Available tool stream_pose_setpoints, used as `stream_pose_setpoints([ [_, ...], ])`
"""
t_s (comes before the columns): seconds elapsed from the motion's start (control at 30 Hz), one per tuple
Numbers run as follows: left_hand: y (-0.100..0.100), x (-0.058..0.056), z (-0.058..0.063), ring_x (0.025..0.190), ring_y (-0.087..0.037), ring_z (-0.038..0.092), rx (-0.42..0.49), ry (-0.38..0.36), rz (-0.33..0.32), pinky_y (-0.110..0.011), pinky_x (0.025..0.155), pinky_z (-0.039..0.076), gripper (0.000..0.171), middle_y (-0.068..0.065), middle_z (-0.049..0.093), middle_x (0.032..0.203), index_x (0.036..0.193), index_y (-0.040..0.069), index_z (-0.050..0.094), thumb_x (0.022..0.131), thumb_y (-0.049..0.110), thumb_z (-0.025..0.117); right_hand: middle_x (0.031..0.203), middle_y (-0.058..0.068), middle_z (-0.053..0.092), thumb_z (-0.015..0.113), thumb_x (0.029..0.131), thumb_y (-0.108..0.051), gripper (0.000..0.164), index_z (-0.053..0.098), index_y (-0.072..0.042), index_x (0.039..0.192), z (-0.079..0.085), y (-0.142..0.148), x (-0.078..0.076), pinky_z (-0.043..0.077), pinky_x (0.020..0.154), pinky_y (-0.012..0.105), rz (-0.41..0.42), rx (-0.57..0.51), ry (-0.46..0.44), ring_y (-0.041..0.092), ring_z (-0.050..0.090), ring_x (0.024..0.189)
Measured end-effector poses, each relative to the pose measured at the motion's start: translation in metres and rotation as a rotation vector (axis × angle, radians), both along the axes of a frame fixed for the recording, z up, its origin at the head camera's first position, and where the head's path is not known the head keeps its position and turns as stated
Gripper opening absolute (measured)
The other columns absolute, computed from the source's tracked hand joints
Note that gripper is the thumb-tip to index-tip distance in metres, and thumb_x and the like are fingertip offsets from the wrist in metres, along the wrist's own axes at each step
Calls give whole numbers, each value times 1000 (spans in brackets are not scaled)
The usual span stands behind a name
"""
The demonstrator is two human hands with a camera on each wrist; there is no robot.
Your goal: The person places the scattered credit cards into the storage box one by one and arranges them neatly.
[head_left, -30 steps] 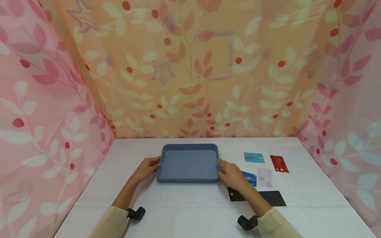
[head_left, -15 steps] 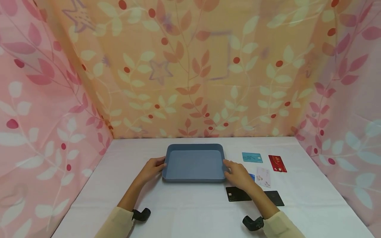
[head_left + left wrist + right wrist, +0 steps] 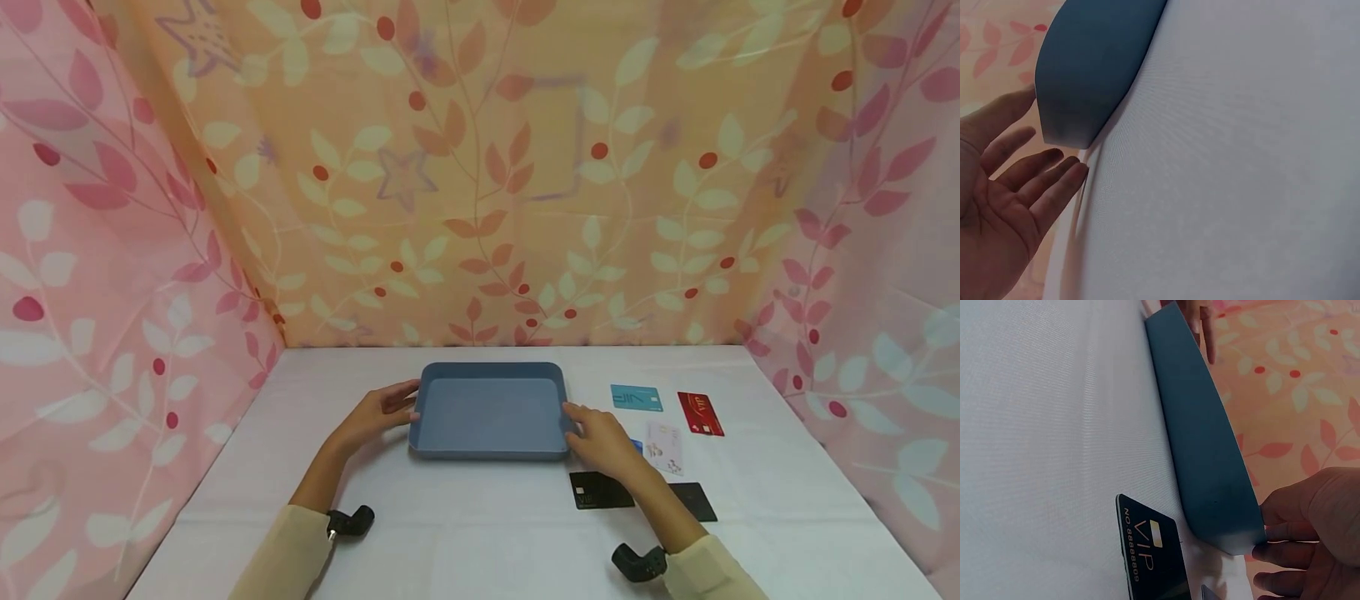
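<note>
A shallow blue-grey rectangular tray (image 3: 491, 457) lies on the white tabletop. At its left end is my left hand (image 3: 377, 414), with the fingers loosely spread and the thumb tip at the tray's edge. The left wrist view shows the other fingers of the left hand (image 3: 1007, 194) away from the tray wall (image 3: 1085, 75). My right hand (image 3: 603, 437) holds the tray's right end by thumb and fingertips. Seen from the right wrist, the right hand (image 3: 1316, 531) has its thumb at the rim and its fingertips against the end wall.
Right of the tray lie a teal card (image 3: 637, 397), a red card (image 3: 701, 414), a white floral card (image 3: 664, 447) and a blue card (image 3: 637, 447), partly covered by my hand. Black cards (image 3: 602, 491) lie under my right forearm. A patterned curtain (image 3: 480, 208) stands behind.
The tray slid right with both hands, nearer the cards, then stopped. Since then my left fingers have spread and lifted away from its side. The right hand stays on the tray.
</note>
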State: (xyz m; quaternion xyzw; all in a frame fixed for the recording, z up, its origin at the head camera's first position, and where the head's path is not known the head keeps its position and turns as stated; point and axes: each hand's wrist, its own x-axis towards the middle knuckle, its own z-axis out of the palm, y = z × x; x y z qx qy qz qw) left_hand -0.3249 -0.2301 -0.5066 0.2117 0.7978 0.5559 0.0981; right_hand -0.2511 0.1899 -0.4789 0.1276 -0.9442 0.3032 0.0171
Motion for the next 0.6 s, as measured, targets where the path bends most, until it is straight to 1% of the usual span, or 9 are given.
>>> stream_pose_setpoints([
  [0.23, 3, -2, -5, 145, -36, 38, 24, -60, -8, -46, 112, 38, 74, -16, 37, 160, 155, 5, 41, 92, 18, 77, 139, 25, 58, 68, 93, -8, 49, 57, 5, 140, 2, 4, 4, 42, 107, 58, 13, 9, -8, 45, 51, 132],
  [0.27, 4, -1, -6, 145, -35, 38, 19, -67, -1, -46, 113, 38, 73, -15, 37, 160, 155, 7, 42, 92, 18, 77, 131, 26, 64, 68, 93, -8, 50, 57, 4, 140, 2, 4, 5, 46, 105, 56, 18, 8, -9, 44, 59, 124],
  [0.33, 4, 0, -7, 146, -34, 37, 15, -80, 13, -46, 113, 37, 71, -13, 38, 160, 154, 9, 44, 91, 20, 78, 106, 23, 72, 68, 93, -9, 50, 57, 3, 140, 4, 5, 6, 57, 89, 46, 23, 4, -20, 38, 69, 99],
  [0.4, 4, 1, -7, 146, -34, 37, 12, -85, 24, -47, 114, 37, 70, -13, 39, 160, 153, 11, 46, 92, 21, 77, 84, 15, 69, 68, 94, -10, 50, 57, 1, 141, 5, 7, 7, 55, 68, 38, 25, -5, -35, 29, 65, 75],
  [0.43, 4, 2, -8, 146, -34, 37, 14, -89, 27, -48, 114, 36, 70, -12, 39, 160, 153, 11, 46, 92, 22, 77, 81, 14, 68, 68, 94, -11, 51, 57, 0, 142, 6, 9, 8, 51, 61, 36, 22, -13, -43, 25, 60, 69],
  [0.47, 4, 2, -8, 146, -33, 37, 20, -95, 26, -48, 114, 36, 70, -12, 39, 160, 153, 11, 46, 92, 22, 77, 82, 13, 68, 68, 94, -12, 51, 56, 0, 143, 8, 10, 9, 50, 59, 35, 18, -21, -48, 23, 60, 68],
  [0.5, 3, 3, -8, 146, -34, 37, 22, -96, 22, -49, 114, 36, 70, -12, 38, 160, 154, 11, 45, 92, 23, 77, 92, 16, 71, 68, 95, -13, 51, 56, -1, 143, 10, 12, 9, 55, 63, 36, 14, -29, -50, 26, 65, 76],
  [0.53, 3, 4, -9, 146, -34, 37, 24, -98, 19, -49, 114, 36, 71, -12, 38, 160, 154, 12, 45, 92, 23, 77, 104, 19, 72, 68, 96, -14, 51, 55, -1, 144, 12, 14, 11, 59, 71, 40, 13, -40, -52, 30, 69, 87],
  [0.6, 4, 5, -9, 146, -34, 37, 28, -102, 14, -49, 114, 36, 71, -12, 37, 160, 154, 13, 44, 92, 24, 77, 128, 22, 66, 67, 97, -17, 52, 55, 0, 144, 17, 20, 13, 58, 88, 51, 7, -52, -47, 38, 67, 111],
])
